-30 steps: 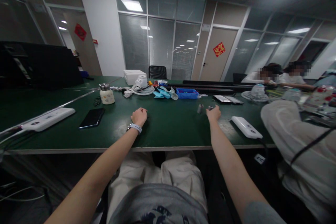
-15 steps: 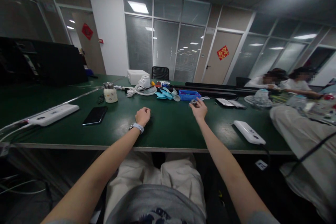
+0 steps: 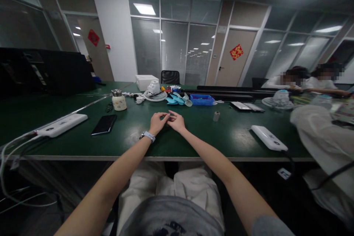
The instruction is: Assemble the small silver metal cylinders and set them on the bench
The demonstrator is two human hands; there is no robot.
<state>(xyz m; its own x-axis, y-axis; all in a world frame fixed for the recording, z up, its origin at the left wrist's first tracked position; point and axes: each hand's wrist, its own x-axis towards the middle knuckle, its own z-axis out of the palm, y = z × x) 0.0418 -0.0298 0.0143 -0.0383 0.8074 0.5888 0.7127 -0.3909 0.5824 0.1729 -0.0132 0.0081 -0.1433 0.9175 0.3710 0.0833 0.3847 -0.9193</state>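
My left hand (image 3: pixel 157 122) and my right hand (image 3: pixel 177 121) meet above the green table (image 3: pixel 193 143), fingertips together. Both sets of fingers are closed in a pinch. Whatever sits between them is too small and too covered to name. To the right of my right hand, a small silver metal cylinder (image 3: pixel 216 117) stands upright on the table, apart from both hands. A watch (image 3: pixel 147 136) is on my left wrist.
Behind my hands lie light-blue fan blades (image 3: pixel 177 99), a white fan guard (image 3: pixel 155 96) and a blue tray (image 3: pixel 201 99). A phone (image 3: pixel 104 124), a cream bottle (image 3: pixel 119 101) and a white power strip (image 3: pixel 63 124) are left; another strip (image 3: pixel 269 138) is right. Other people sit far right.
My right hand has let go of the silver cylinder, which now stands on the table, and has moved left to meet my left hand. The left hand has shifted slightly right.
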